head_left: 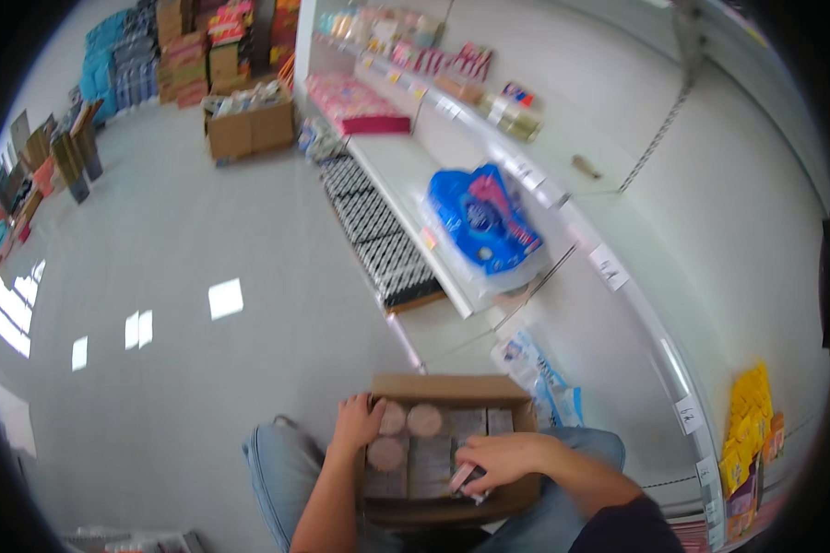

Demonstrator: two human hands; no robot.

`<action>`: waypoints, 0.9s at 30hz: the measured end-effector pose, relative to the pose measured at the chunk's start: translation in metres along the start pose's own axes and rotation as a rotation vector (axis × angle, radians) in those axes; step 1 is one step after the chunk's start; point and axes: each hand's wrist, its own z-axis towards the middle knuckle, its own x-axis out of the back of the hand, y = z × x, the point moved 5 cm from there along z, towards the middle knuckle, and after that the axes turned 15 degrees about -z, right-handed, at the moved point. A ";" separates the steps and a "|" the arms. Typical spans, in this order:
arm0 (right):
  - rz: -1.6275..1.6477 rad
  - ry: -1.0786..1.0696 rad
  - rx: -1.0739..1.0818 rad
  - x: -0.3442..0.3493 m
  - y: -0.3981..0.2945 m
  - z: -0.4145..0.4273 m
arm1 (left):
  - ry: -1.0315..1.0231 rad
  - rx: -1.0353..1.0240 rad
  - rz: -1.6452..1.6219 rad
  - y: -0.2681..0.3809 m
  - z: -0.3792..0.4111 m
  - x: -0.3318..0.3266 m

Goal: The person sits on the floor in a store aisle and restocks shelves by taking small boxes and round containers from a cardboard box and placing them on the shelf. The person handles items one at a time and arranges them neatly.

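Note:
An open cardboard box (449, 388) stands between my knees, packed with small boxes (430, 462) and several round, pinkish-topped containers (425, 420). My left hand (360, 420) lies over the box's left rim, its fingers beside one of the round containers. Inside the right part of the box, my right hand (501, 457) grips a small dark and pink item (469, 478); blur hides what exactly it is. My right fingertips and the item cover part of the small boxes beneath.
White store shelving (636, 297) runs along the right, bearing a blue plastic package (484, 218) and yellow packets (747, 422). Black-and-white patterned boxes (380, 235) sit on the lowest level. Another filled cardboard box (252, 131) stands on the grey floor (180, 228) ahead.

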 end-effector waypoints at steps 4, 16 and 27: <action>0.106 0.177 -0.414 -0.081 0.042 -0.001 | -0.002 -0.013 0.004 0.003 -0.002 0.002; 0.324 0.732 -0.380 -0.088 0.030 0.030 | 0.011 0.107 -0.060 0.004 0.009 -0.006; 0.177 0.600 -0.267 -0.112 0.008 0.053 | 0.154 0.302 -0.493 -0.018 -0.003 0.006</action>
